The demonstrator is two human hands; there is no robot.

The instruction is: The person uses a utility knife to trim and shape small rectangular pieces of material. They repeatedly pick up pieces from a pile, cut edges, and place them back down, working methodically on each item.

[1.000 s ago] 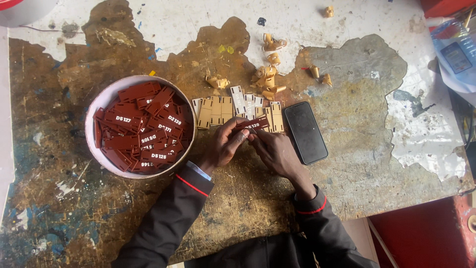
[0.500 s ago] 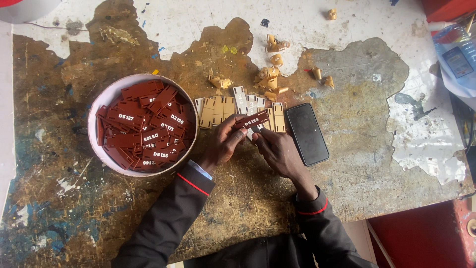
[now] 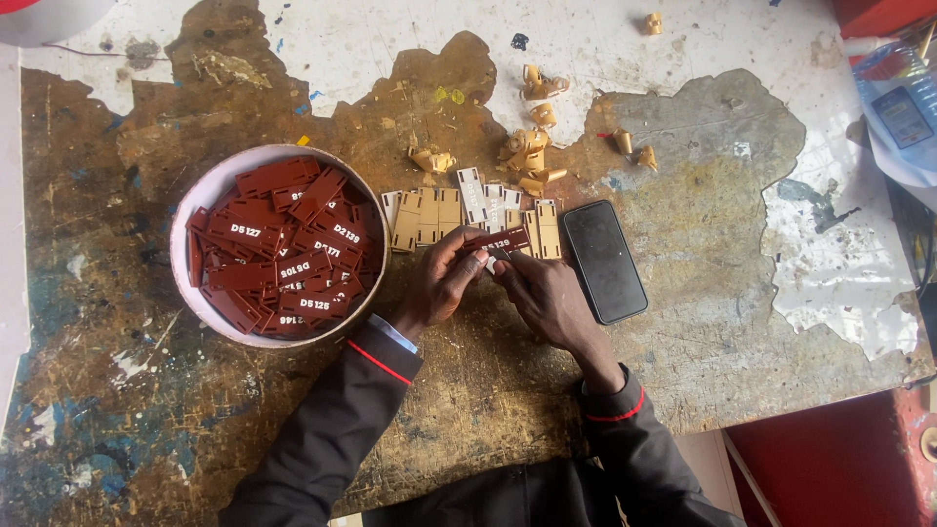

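Observation:
My left hand (image 3: 441, 285) and my right hand (image 3: 545, 298) meet over the middle of the worn table (image 3: 683, 322). Together they pinch one small dark red tag with white characters (image 3: 500, 240), the left at its left end, the right fingers at its lower edge. Just left of the hands stands a round white bowl (image 3: 185, 283) filled with several more dark red tags (image 3: 283, 244). Behind the held tag lies a row of tan and white backing strips (image 3: 434, 213).
A black phone (image 3: 604, 260) lies face up just right of my right hand. Curled tan peelings (image 3: 532, 146) are scattered beyond the strips. A clear plastic bag with a blue item (image 3: 903, 112) sits at the right edge. A red surface (image 3: 839, 459) shows below the table's right end.
The hands stay on the red tag in the same place; the fingers have shifted slightly along it. Bowl, strips and phone have not moved.

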